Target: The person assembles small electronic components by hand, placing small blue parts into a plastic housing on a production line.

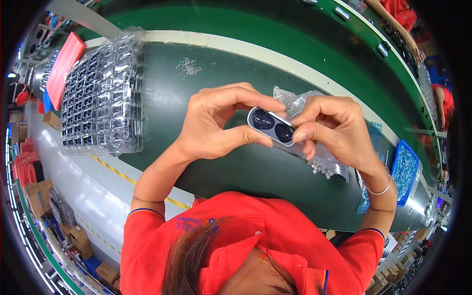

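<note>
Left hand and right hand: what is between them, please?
In the head view, a silver-edged device with dark ovals, held by left hand and right hand.

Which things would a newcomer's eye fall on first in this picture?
Probably the silver-rimmed device with two dark ovals, held near the centre by the left hand and right hand. Next might come the large stack of clear plastic trays at left, then the bright blue bin at right.
</note>
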Demonstrator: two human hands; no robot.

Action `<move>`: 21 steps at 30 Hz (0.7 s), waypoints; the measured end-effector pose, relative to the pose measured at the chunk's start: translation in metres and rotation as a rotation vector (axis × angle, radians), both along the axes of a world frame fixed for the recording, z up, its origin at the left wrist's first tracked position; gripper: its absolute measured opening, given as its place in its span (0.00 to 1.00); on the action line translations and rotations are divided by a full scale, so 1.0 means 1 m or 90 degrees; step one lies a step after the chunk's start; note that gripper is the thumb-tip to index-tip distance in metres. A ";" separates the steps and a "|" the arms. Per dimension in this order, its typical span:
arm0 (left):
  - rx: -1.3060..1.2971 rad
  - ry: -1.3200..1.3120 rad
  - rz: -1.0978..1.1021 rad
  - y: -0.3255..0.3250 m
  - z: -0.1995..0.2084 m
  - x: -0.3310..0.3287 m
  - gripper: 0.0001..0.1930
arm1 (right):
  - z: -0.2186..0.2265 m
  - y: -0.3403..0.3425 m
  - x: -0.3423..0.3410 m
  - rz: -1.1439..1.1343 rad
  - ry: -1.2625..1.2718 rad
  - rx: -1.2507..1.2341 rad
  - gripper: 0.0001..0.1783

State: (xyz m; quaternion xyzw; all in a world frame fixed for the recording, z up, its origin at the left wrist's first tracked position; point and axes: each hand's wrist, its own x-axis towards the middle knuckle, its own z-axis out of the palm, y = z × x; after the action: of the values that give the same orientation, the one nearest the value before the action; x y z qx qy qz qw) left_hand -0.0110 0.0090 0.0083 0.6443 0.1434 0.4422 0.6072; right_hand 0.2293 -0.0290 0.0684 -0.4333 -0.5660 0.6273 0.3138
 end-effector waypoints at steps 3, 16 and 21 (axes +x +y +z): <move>-0.015 -0.004 0.003 -0.001 -0.003 0.002 0.22 | -0.004 -0.006 0.001 0.009 -0.048 0.109 0.05; 0.103 0.058 0.022 -0.011 -0.006 0.012 0.22 | -0.012 -0.019 0.001 0.025 -0.229 0.423 0.07; 0.043 0.012 0.004 -0.012 -0.010 0.012 0.21 | -0.016 -0.022 -0.004 -0.001 -0.242 0.476 0.05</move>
State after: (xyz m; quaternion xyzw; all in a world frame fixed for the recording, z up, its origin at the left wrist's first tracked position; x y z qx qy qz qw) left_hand 0.0006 -0.0030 -0.0022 0.6683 0.1362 0.4423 0.5825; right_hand 0.2251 -0.0508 0.0525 -0.3982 -0.8022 0.2872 0.3398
